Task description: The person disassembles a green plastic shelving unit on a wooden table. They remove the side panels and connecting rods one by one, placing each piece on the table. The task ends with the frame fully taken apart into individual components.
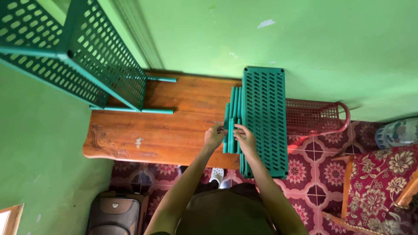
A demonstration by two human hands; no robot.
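Several green plastic tubes (233,109) lie side by side on a wooden table (165,130), next to a flat green perforated shelf panel (264,117) that overhangs the table's right end. My left hand (214,135) and my right hand (245,138) both pinch the near ends of the tubes, fingertips close together. A partly built green perforated shelf unit (82,56) stands on the table's left side, its thin green legs (161,79) lying across the wood.
A red perforated plastic rack (315,117) sits on the floor past the table's right end. A patterned chair (379,187) is at the right, a brown suitcase (115,215) at lower left. Green walls close in behind and left.
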